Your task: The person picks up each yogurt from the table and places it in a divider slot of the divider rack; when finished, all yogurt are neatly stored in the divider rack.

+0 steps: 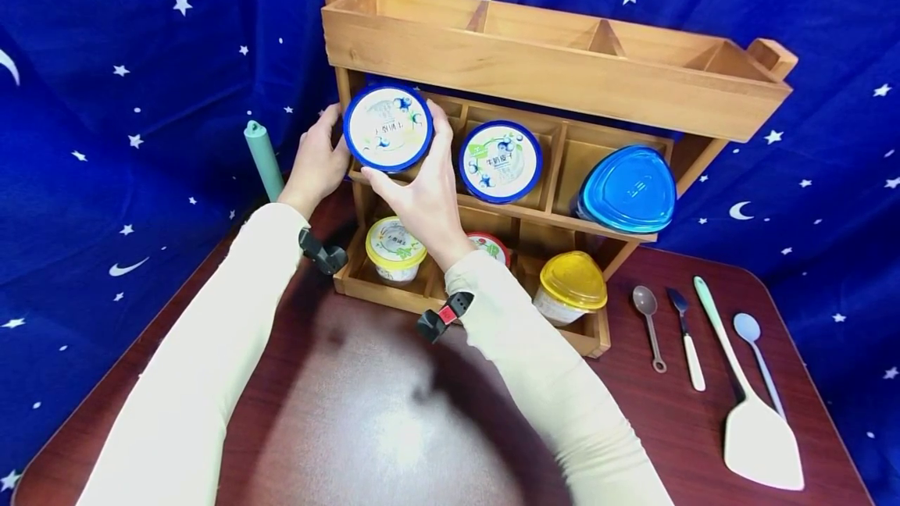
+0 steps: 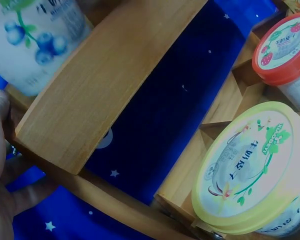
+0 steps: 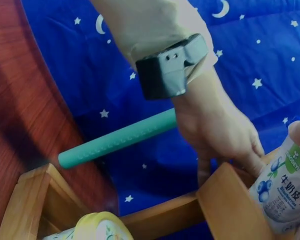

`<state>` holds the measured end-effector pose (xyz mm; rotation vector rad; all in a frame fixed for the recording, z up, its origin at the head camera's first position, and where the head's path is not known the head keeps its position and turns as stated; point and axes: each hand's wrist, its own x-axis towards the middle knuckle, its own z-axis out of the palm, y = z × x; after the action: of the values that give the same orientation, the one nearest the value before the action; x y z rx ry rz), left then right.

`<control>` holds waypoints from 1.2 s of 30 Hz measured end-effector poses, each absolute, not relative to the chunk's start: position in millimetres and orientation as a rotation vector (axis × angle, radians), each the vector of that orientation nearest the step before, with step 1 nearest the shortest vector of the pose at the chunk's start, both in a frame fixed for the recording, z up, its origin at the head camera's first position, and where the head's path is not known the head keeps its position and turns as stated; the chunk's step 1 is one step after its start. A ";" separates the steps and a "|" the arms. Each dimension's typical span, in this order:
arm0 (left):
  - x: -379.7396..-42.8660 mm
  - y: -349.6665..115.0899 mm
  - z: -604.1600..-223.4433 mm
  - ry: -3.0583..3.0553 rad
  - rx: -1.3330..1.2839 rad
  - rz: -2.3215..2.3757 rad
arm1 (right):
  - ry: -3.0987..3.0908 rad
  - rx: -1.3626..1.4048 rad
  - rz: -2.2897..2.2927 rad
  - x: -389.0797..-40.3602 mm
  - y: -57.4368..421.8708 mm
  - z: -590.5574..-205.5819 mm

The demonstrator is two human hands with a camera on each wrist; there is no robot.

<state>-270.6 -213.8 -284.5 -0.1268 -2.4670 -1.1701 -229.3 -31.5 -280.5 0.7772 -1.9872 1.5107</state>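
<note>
A round tub with a blue-rimmed lid (image 1: 389, 128) and blueberry pictures is at the left compartment of the wooden rack's (image 1: 548, 73) middle tier. My right hand (image 1: 429, 194) grips it, thumb at the near edge and fingers along its right side. My left hand (image 1: 315, 162) holds the left end of that tier; in the left wrist view its thumb lies by the wood's corner and its fingers reach behind. A second blueberry tub (image 1: 501, 162) stands in the middle compartment, and a blue-lidded triangular container (image 1: 628, 189) in the right one.
Below are a yellow-lidded tub (image 1: 396, 244), a red-lidded tub (image 1: 490, 245) partly hidden by my wrist, and a yellow-lidded container (image 1: 573, 283). A green cylinder (image 1: 264, 160) stands left. Right lie a spoon (image 1: 644, 301), knife (image 1: 692, 358), spatula (image 1: 762, 440) and pale spoon (image 1: 748, 328).
</note>
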 end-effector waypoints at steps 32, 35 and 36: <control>-270.2 -212.3 -285.2 -2.427 -0.160 -1.200 | -2.214 0.706 1.253 -224.3 -27.4 -287.5; -270.1 -212.6 -285.1 -2.434 -0.150 -1.196 | -2.212 0.729 1.238 -220.5 -27.8 -288.8; -270.3 -212.8 -285.3 -2.435 -0.149 -1.197 | -2.213 0.733 1.229 -218.7 -28.0 -289.4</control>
<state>-270.3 -212.8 -285.3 -0.1492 -2.4348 -1.1971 -218.7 -28.0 -289.4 0.7334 -2.2131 1.2294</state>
